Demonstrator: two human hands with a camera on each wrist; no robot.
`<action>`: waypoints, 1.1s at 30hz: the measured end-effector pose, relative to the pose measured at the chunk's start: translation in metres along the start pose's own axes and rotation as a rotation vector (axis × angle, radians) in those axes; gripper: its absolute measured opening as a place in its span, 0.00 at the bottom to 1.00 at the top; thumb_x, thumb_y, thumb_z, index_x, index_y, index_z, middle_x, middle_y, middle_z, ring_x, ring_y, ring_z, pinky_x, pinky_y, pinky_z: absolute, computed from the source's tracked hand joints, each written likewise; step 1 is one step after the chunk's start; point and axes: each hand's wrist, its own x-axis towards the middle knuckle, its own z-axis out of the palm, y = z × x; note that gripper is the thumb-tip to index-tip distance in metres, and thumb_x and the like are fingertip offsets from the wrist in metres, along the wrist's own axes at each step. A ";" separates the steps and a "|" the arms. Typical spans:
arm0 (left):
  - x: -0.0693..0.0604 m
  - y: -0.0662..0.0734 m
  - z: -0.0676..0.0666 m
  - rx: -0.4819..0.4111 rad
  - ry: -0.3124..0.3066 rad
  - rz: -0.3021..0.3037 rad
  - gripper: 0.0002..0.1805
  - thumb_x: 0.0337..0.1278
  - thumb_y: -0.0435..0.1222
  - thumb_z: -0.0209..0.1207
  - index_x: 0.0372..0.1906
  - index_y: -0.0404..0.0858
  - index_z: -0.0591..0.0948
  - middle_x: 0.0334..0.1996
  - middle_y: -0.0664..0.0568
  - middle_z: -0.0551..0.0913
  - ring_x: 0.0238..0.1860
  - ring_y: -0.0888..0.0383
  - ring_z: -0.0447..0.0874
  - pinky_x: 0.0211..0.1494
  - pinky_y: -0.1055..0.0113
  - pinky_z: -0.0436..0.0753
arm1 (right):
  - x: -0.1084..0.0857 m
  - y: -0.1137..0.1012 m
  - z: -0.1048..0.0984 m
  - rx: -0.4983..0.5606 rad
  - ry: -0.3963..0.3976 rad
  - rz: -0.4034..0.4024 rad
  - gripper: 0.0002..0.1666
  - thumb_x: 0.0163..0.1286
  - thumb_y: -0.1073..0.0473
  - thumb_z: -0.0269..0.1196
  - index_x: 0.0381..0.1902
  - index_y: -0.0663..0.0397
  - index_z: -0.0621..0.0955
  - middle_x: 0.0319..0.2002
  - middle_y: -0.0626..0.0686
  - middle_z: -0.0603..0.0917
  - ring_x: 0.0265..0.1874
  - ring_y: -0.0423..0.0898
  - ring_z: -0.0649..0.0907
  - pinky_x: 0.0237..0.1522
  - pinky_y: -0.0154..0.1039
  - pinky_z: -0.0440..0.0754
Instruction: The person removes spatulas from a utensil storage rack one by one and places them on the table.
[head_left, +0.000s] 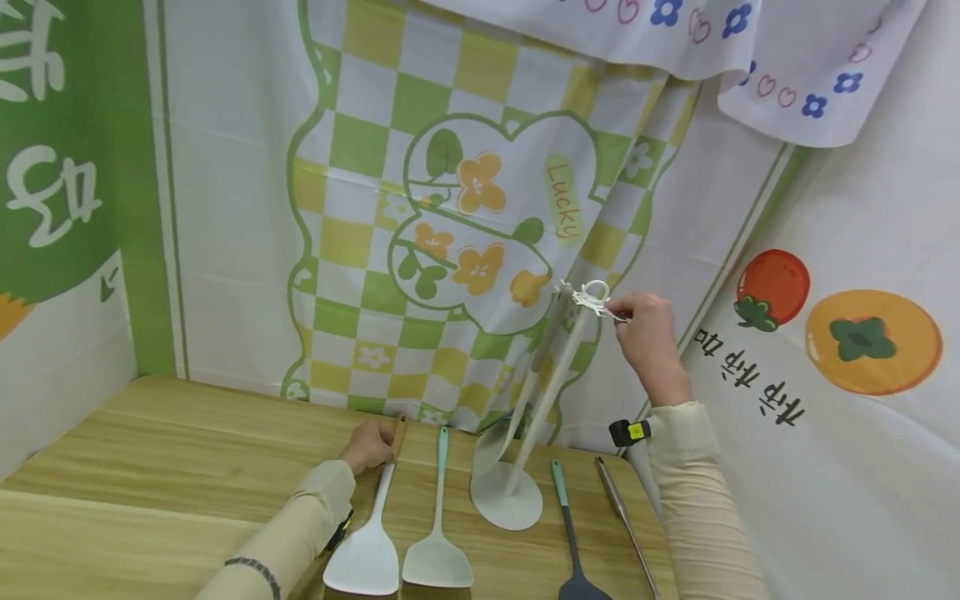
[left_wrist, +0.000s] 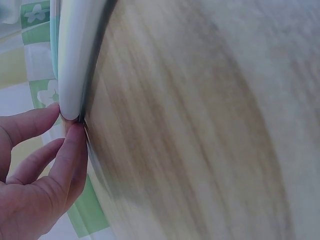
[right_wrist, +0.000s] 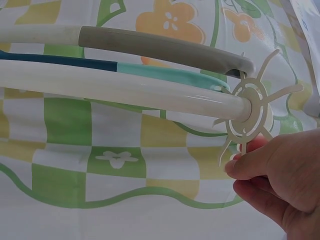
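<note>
In the head view, my left hand [head_left: 367, 447] pinches the brown handle of a white spatula [head_left: 363, 560] that lies on the wooden table. The left wrist view shows thumb and fingertips at the joint where the spatula's white shaft [left_wrist: 80, 55] meets its handle. My right hand [head_left: 651, 342] is raised at the top of a white utensil stand [head_left: 551, 400] with a round base. Close up in the right wrist view, thumb and fingers pinch one hook of its hook wheel [right_wrist: 250, 112]. A grey-handled utensil [right_wrist: 165, 47] and a mint-handled utensil [right_wrist: 165, 75] hang from the stand.
Right of the white spatula lies a beige turner [head_left: 438, 560] with a mint handle. Beyond the stand are a dark grey turner [head_left: 573, 542] and a metal-handled utensil [head_left: 622, 512]. A checked cloth [head_left: 360, 225] hangs behind the table [head_left: 187, 450].
</note>
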 end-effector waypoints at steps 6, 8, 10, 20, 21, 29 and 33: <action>-0.003 0.005 -0.005 0.027 -0.017 -0.033 0.15 0.31 0.21 0.65 0.34 0.21 0.84 0.30 0.39 0.85 0.30 0.49 0.78 0.29 0.64 0.80 | 0.000 -0.001 0.001 0.001 -0.006 0.001 0.14 0.58 0.82 0.62 0.36 0.68 0.89 0.34 0.66 0.89 0.37 0.63 0.84 0.43 0.55 0.83; -0.003 0.009 -0.007 0.028 -0.020 -0.041 0.19 0.34 0.21 0.63 0.40 0.18 0.84 0.39 0.32 0.86 0.39 0.42 0.84 0.37 0.59 0.86 | 0.000 -0.001 0.001 0.000 -0.010 0.005 0.14 0.58 0.82 0.61 0.36 0.68 0.89 0.35 0.66 0.89 0.37 0.62 0.84 0.43 0.54 0.83; -0.003 0.015 -0.009 0.016 -0.032 -0.046 0.22 0.38 0.21 0.60 0.46 0.17 0.82 0.47 0.27 0.84 0.48 0.35 0.84 0.44 0.53 0.88 | 0.000 -0.002 0.001 0.003 -0.016 0.014 0.14 0.58 0.82 0.61 0.37 0.68 0.89 0.35 0.66 0.89 0.37 0.62 0.84 0.42 0.54 0.84; -0.002 0.046 -0.012 -0.072 0.035 0.083 0.16 0.55 0.21 0.55 0.49 0.17 0.80 0.47 0.25 0.82 0.51 0.32 0.81 0.53 0.46 0.85 | 0.001 -0.005 -0.002 0.008 -0.021 0.039 0.14 0.59 0.81 0.61 0.38 0.68 0.89 0.36 0.67 0.89 0.37 0.63 0.86 0.44 0.54 0.86; -0.001 0.050 -0.011 -0.082 0.046 0.096 0.15 0.56 0.21 0.55 0.48 0.18 0.81 0.46 0.26 0.83 0.50 0.33 0.82 0.53 0.48 0.86 | 0.001 -0.005 -0.002 0.010 -0.025 0.042 0.15 0.59 0.81 0.61 0.38 0.68 0.89 0.36 0.67 0.89 0.38 0.63 0.86 0.44 0.54 0.86; 0.009 0.099 -0.002 -0.220 0.055 0.199 0.20 0.66 0.28 0.58 0.61 0.27 0.80 0.57 0.34 0.82 0.55 0.41 0.83 0.58 0.51 0.85 | 0.000 -0.008 -0.005 0.015 -0.044 0.066 0.15 0.60 0.81 0.60 0.38 0.69 0.89 0.37 0.67 0.88 0.39 0.63 0.85 0.45 0.55 0.86; 0.009 0.130 0.002 -0.310 0.019 0.265 0.21 0.67 0.29 0.59 0.63 0.29 0.79 0.59 0.37 0.82 0.58 0.43 0.82 0.63 0.51 0.83 | 0.000 -0.008 -0.005 0.016 -0.031 0.054 0.15 0.59 0.81 0.60 0.37 0.70 0.89 0.36 0.67 0.89 0.38 0.64 0.86 0.44 0.55 0.85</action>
